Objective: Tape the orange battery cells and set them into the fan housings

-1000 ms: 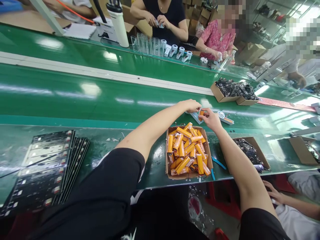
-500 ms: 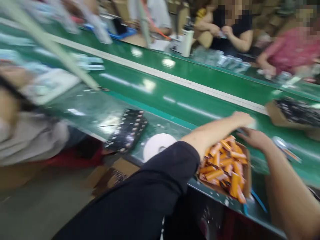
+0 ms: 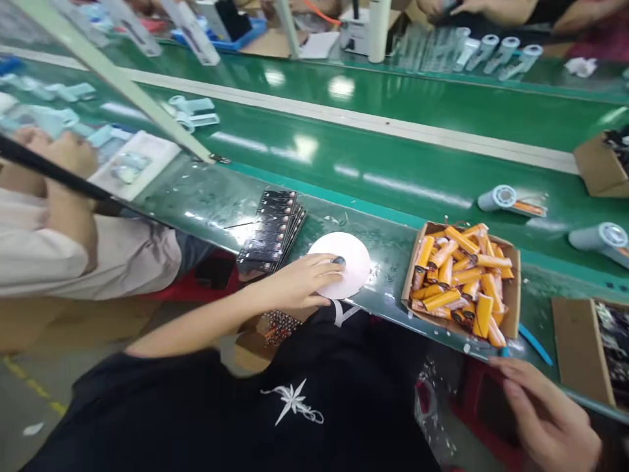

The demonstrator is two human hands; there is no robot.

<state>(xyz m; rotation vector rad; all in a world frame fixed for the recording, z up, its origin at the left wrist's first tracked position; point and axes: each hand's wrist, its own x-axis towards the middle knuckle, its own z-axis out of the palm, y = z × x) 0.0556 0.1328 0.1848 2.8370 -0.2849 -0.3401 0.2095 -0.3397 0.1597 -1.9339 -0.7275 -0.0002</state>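
My left hand point(image 3: 312, 278) lies over the near left part of a round white disc point(image 3: 351, 275) on the bench, fingers stretched out. Its fingertips are at a small dark round spot point(image 3: 339, 261) near the disc's middle; whether that is part of the disc I cannot tell. My right hand point(image 3: 550, 410) hovers by the bench's front edge at the lower right, fingers loosely extended and nothing visible in them. Between the hands stands a cardboard box point(image 3: 413, 269) full of orange-wrapped cylinders point(image 3: 462, 275) that look like battery cells. Left of the disc is a stack of black strips point(image 3: 270, 229).
A green conveyor belt point(image 3: 314, 170) runs behind the bench, carrying pale blue cylindrical housings point(image 3: 496, 198). Another open cardboard box point(image 3: 580, 347) with dark parts stands at the right. A slanted pale post point(image 3: 118, 85) rises at the left, near a co-worker's hands point(image 3: 69, 154).
Both my hands have left the belt edge behind the orange box. My left hand has moved left onto the white disc; my right has come back toward the bench's front edge. The view has shifted.
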